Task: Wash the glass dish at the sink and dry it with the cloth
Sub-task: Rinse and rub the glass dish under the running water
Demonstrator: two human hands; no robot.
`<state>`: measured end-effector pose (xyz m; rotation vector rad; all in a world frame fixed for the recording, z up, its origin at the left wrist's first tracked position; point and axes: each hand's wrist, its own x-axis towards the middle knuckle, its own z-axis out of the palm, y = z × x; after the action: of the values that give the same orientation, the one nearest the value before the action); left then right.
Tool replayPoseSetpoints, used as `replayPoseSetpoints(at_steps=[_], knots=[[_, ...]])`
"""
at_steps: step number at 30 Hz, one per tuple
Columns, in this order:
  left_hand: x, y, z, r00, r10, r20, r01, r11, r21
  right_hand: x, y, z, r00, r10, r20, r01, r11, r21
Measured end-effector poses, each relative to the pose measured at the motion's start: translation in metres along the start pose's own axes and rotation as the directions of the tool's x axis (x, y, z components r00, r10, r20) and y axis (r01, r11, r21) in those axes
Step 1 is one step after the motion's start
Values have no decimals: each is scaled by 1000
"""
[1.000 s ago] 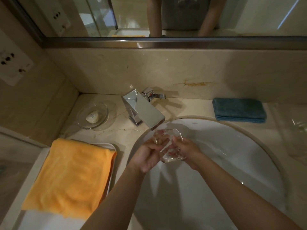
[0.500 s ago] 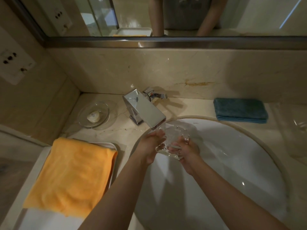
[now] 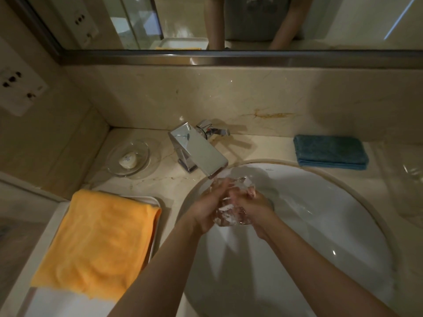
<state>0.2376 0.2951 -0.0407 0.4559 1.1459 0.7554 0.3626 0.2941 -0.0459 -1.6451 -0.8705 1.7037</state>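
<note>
- Holding the glass dish (image 3: 231,211) between them, both hands are over the white sink (image 3: 320,225), just under the spout of the chrome faucet (image 3: 199,154).
- The left hand (image 3: 209,208) is curled around the left side of the dish, and its fingers are closed on the glass.
- The right hand (image 3: 254,205) grips the right side, with the fingertips (image 3: 250,192) on the upper rim.
- The dish is clear and wet; its exact shape is hard to tell behind the fingers and the water.
- An orange cloth (image 3: 98,241) lies folded over a white tray (image 3: 155,202) on the counter, to the left of the sink and well apart from the hands.
- A small glass saucer (image 3: 142,165) with a piece of soap (image 3: 127,159) stands left of the faucet.
- A folded blue cloth (image 3: 329,152) lies on the counter behind the sink, at the right.
- The mirror (image 3: 229,21) above shows the person's two arms.
</note>
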Motion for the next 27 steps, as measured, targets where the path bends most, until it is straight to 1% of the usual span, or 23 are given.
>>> replayPoseSetpoints(at_steps=[2,3,4,5,7,9,10,13,15,16,17,18,19,21,25,27], knots=[[2,-8,1,1000,20,-11,-21,998,-55,-1,-8,-1,999,-9,-46,6,998,-55],[4,-11,2,999,26,-24,-28,995,-93,-2,-10,-1,996,-53,-72,46,995,-91],[5,-13,1,998,38,-44,-42,992,-116,0,-10,-1,988,-123,-90,105,977,-186],[6,-14,2,997,51,-55,-58,989,-139,-2,-11,-1,973,-203,-108,160,934,-319],[7,-13,5,994,80,-79,-94,977,-191,-1,-5,-1,929,-360,-90,256,797,-548],[8,-12,7,990,97,-102,-118,966,-228,1,3,-2,892,-452,16,330,625,-708],[8,-12,6,989,107,-104,-128,967,-220,1,8,-3,877,-471,100,370,527,-765],[11,-12,3,987,117,-112,-133,981,-144,-4,25,0,847,-442,293,459,334,-823],[11,-12,3,987,120,-109,-135,980,-149,-12,34,7,785,-471,402,540,203,-817],[11,-12,3,987,122,-105,-138,978,-157,-16,35,10,771,-468,431,567,199,-799],[11,-12,3,987,121,-105,-137,977,-166,-19,34,12,782,-431,450,577,229,-784],[11,-12,3,987,123,-107,-140,975,-170,-20,31,12,809,-355,469,567,261,-781],[9,-13,2,985,130,-111,-148,975,-166,-18,28,11,826,-287,485,555,263,-789],[7,-17,2,983,146,-113,-163,973,-161,-13,19,7,839,-266,475,533,220,-817],[5,-19,4,982,159,-101,-174,970,-168,-9,16,9,899,-308,312,389,230,-892],[6,-17,7,981,145,-126,-168,967,-193,-15,20,14,913,-340,225,316,240,-918]])
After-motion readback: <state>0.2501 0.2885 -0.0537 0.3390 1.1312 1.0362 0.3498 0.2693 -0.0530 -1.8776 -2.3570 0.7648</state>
